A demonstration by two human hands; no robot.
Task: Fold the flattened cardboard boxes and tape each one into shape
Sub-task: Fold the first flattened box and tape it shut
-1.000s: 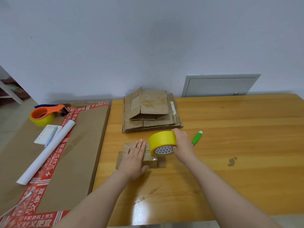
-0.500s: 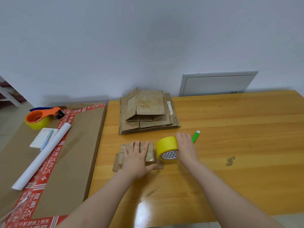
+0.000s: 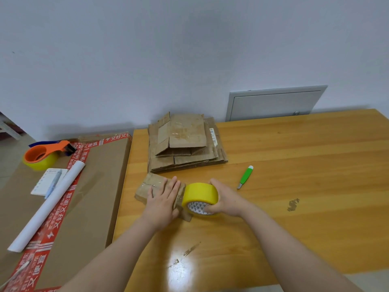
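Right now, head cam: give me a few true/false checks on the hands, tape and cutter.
1. The right hand grips the yellow tape roll. True.
2. The left hand holds the green cutter. False: it presses flat on the small box; the cutter lies untouched on the wooden table.
3. The stack of flattened boxes lies beyond the small box, nearer the wall. True.
4. The orange tape dispenser stands on the wooden table. False: it sits on the large flat carton to the left.
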